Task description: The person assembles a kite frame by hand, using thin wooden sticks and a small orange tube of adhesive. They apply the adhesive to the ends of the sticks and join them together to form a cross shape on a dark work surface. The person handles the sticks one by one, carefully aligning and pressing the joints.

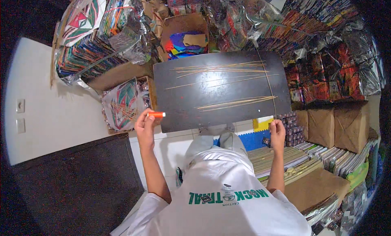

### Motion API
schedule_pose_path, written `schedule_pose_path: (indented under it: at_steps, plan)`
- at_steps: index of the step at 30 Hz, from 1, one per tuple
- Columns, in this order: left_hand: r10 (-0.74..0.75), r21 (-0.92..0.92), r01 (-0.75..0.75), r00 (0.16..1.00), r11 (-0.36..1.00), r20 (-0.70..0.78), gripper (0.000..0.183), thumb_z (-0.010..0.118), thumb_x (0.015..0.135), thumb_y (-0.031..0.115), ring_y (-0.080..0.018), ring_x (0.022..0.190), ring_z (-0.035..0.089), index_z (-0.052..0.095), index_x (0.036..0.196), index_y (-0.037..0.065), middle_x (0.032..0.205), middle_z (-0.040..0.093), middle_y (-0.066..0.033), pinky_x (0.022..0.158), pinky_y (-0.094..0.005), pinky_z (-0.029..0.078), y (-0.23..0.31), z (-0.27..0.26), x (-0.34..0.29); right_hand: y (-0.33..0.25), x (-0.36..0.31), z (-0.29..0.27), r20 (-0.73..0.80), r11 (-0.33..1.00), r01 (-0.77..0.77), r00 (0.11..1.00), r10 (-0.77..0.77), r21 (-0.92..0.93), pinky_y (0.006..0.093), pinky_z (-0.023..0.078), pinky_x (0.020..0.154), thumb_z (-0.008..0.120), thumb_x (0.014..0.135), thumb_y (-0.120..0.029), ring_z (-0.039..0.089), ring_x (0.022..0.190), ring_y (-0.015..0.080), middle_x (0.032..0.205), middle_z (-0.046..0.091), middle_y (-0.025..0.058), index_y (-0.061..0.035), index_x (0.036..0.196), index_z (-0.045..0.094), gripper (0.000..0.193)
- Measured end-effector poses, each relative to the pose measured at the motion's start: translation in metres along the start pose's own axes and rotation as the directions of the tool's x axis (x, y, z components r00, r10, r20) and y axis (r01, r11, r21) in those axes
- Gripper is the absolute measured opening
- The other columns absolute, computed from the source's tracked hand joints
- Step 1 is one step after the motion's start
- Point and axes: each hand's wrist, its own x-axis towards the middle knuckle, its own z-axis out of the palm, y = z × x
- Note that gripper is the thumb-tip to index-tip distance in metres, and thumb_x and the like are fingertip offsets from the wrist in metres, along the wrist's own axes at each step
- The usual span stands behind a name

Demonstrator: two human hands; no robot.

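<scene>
In my left hand (145, 124), the fingers close around a small orange thread spool (156, 114) with a white end, just off the left front corner of a dark table. My right hand (277, 132) pinches the lower end of a long thin stick (266, 77). It rises over the table's right side with a slight bend, its tip near the plastic wrapping at the back. On the dark table (175, 107) lie thin bamboo sticks in loose groups: several toward the back (220, 67), a few across the middle, and several nearer me (238, 102).
Left of the table stands an open box (152, 93) with patterned kite-like sheets. Behind is a cardboard box (185, 24) of coloured pieces. Plastic-wrapped stacks (93, 42) crowd the back left. Brown parcels (350, 126) and flat bundles (301, 164) line the right side.
</scene>
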Motion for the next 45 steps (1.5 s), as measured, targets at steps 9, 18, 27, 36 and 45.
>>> schedule_pose_path:
  at_steps: [9,18,27,36,45]
  plan:
    - [0.062,0.087,-0.073,0.990,0.993,0.127,0.023,0.064,0.093,0.003,-0.0204,0.095,0.071,0.064,0.116,0.001,0.102,0.073,-0.0139,0.087,-0.0316,0.056,0.013,0.075,-0.038,0.080,0.014,-0.049,0.497,0.763,0.137,0.826,0.264,-0.632,0.0426,0.053,0.092,0.063,0.091,-0.013,0.069,0.104,0.0336,0.114,0.070,0.0232,-0.0001,0.118,0.067,0.030]
    - [-0.072,0.127,0.003,0.837,0.992,0.542,0.023,0.067,0.094,0.001,-0.0167,0.098,0.071,0.063,0.117,0.001,0.109,0.072,-0.0110,0.085,-0.0301,0.056,-0.019,0.234,-0.107,-0.090,0.011,-0.003,0.516,0.935,0.176,0.795,-0.319,0.307,0.0385,0.044,0.107,0.049,0.107,-0.026,0.060,0.124,0.0255,0.135,0.064,0.0135,-0.0021,0.138,0.058,0.040]
    - [-0.015,0.143,-0.032,0.948,0.989,0.317,0.023,0.067,0.097,0.004,-0.0173,0.091,0.072,0.060,0.117,-0.003,0.103,0.072,-0.0140,0.081,-0.0299,0.060,-0.005,0.235,-0.131,-0.108,0.017,-0.024,0.791,0.911,-0.168,0.569,-0.222,0.377,0.0238,0.046,0.080,0.052,0.107,-0.027,0.058,0.092,0.0068,0.108,0.067,0.0004,-0.0034,0.119,0.067,0.030]
    - [0.094,0.199,-0.084,0.995,0.976,-0.041,0.021,0.064,0.099,0.008,-0.0169,0.086,0.071,0.063,0.117,-0.002,0.101,0.073,-0.0137,0.079,-0.0298,0.058,0.026,0.151,-0.122,-0.027,0.032,-0.055,0.442,0.935,-0.110,0.896,-0.054,0.336,0.0211,0.038,0.062,0.061,0.102,-0.019,0.048,0.070,0.0020,0.089,0.066,-0.0050,-0.0047,0.104,0.070,0.017]
    - [0.084,0.294,-0.118,0.989,0.948,0.126,0.020,0.065,0.098,0.008,-0.0169,0.090,0.071,0.068,0.115,-0.002,0.106,0.073,-0.0135,0.083,-0.0304,0.059,0.038,0.144,-0.118,-0.005,0.026,-0.043,0.592,0.797,0.484,0.780,-0.204,-0.362,0.0377,0.045,0.105,0.061,0.099,-0.020,0.060,0.122,0.0384,0.129,0.065,0.0226,-0.0012,0.119,0.070,0.029]
